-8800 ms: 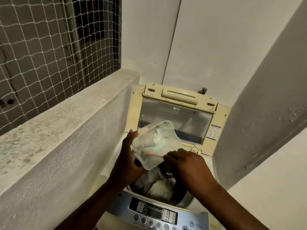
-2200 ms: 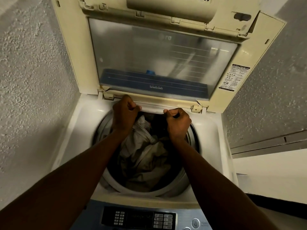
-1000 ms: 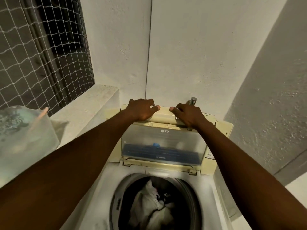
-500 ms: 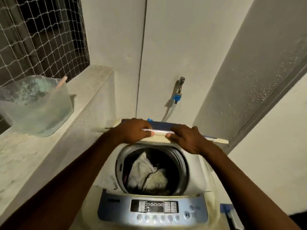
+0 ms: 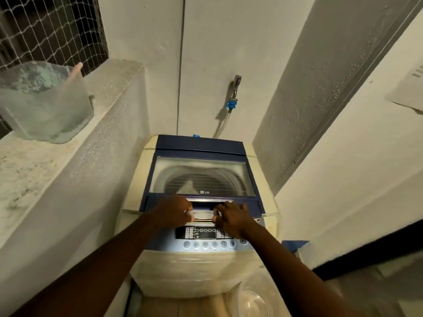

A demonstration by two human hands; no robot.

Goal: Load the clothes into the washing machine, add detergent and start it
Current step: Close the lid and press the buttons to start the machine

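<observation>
Item: clear plastic tub [image 5: 43, 104], far left, on the rough ledge [image 5: 27, 170] under the netted window [image 5: 50, 30]. Pale powder or residue clings inside; a pink stick leans out of it. I judge it light and thin-walled.

Item: washing machine [image 5: 201, 225], top-loader, centre, wedged between the ledge and the right wall. I judge the body heavy and not to be shifted.

Item: lid [image 5: 201, 175], blue frame with a clear window, lying flat over the tub. Drum rim and a pale fold of clothes [image 5: 188, 187] show through the window, so the load sits inside the drum. I judge the lid rigid, hinged at the back, its yellowed plastic possibly brittle; best held at the front handle [image 5: 203, 210], centred.

Item: my left hand [image 5: 175, 210], at the left end of that handle, fingers curled together on the front lip.

Item: my right hand [image 5: 232, 217], at the right end of the handle, fingers bent down and pressed onto the lip, the heel overlapping the control panel [image 5: 201, 234].

Item: control panel, just below my hands, dark display with a row of round buttons [image 5: 206, 244]. I judge these want a light, single-fingertip press; starting is not yet done.

Item: tap [image 5: 235, 82] on the back wall with a blue hose coupling [image 5: 231, 103], above the machine's rear edge.
</observation>
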